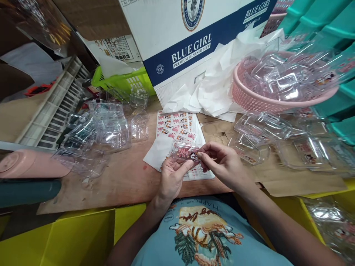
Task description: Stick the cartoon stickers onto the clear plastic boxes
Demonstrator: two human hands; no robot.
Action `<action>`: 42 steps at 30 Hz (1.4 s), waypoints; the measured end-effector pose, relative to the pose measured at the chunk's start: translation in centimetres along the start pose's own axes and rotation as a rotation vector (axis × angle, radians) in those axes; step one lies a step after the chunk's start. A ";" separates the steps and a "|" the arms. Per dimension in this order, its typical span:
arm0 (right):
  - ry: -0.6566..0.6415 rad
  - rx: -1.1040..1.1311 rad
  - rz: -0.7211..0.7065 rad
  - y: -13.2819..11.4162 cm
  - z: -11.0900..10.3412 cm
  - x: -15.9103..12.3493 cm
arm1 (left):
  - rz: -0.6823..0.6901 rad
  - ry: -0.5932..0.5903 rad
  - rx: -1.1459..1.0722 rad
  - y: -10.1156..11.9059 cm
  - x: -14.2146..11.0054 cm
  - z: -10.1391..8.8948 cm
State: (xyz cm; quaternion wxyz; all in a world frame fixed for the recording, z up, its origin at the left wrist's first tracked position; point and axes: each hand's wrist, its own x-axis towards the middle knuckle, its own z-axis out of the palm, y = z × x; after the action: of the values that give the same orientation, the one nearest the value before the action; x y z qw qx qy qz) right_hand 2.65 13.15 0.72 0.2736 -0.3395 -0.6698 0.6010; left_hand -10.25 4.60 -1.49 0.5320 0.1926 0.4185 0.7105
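Note:
A small clear plastic box (177, 148) with a pink cartoon sticker (186, 153) on it is held over the front of the table. My left hand (174, 171) grips the box from below and the left, its thumb across the near edge. At the box's right end, my right hand (219, 160) has thumb and forefinger pinched at the sticker's edge. Beneath the hands lies a stack of sticker sheets (177, 123), printed with the same pink and cat designs. A white backing sheet (156, 151) sticks out on its left side.
Clear plastic boxes (111, 123) are heaped at left, near a pink bottle (33, 164). More stickered boxes (263, 127) lie at right, below a full pink basket (277, 105). A beer carton (172, 40), crumpled white paper (213, 92) and a green basket (129, 81) stand behind.

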 end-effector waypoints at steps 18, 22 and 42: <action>0.321 -0.624 -0.362 1.2 0.0 -0.5 | 0.050 0.195 -0.059 0.0 -0.1 1.0; 0.184 -0.490 -0.457 0.8 -0.7 -1.1 | 0.038 0.080 -0.003 0.4 0.0 2.8; 1.024 -0.887 -0.498 3.9 -16.4 -5.5 | 1.005 -0.539 1.572 -5.0 9.5 10.3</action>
State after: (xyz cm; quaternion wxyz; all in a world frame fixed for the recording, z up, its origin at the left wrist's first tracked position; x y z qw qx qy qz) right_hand 19.23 19.17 -0.80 0.5186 -0.4950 -0.6959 -0.0422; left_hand -3.32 17.75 -1.17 -0.0361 0.8058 0.5067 0.3045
